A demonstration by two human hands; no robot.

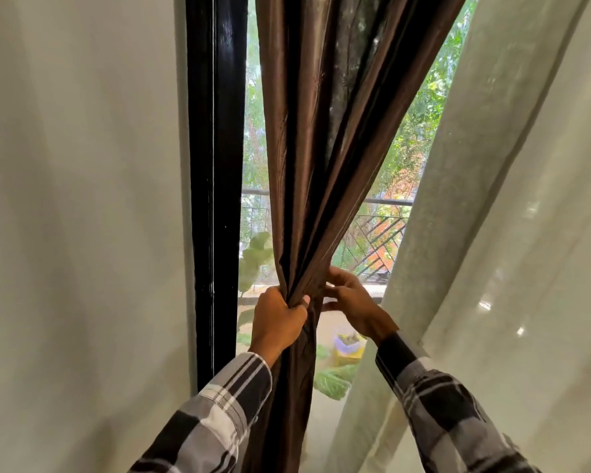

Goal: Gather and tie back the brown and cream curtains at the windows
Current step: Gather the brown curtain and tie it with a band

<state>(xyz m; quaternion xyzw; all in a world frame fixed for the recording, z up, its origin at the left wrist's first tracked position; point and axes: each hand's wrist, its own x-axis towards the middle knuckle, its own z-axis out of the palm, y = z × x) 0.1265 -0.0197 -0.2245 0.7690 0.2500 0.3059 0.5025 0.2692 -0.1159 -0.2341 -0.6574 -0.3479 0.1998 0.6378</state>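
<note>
The brown curtain hangs at the frame centre and narrows to a bunched waist at about 6 o'clock from its middle. The left hand grips this waist, its fingers curled fully round the gathered folds; this grip appears intended to keep the pleats compressed so that a tie can be applied. The right hand, at 3 o'clock of the waist, touches the bundle with its fingers partly curled. Whether it pinches cloth or a tie cannot be told. No tie-back is visible.

The cream curtain hangs at 3 o'clock, drawn diagonally aside and ungathered. A further cream panel fills the 9 o'clock side.

Between them stand a black window frame and the window pane. Beyond the pane are a balcony railing, foliage and a potted plant. Both sleeves are checked black and white.
</note>
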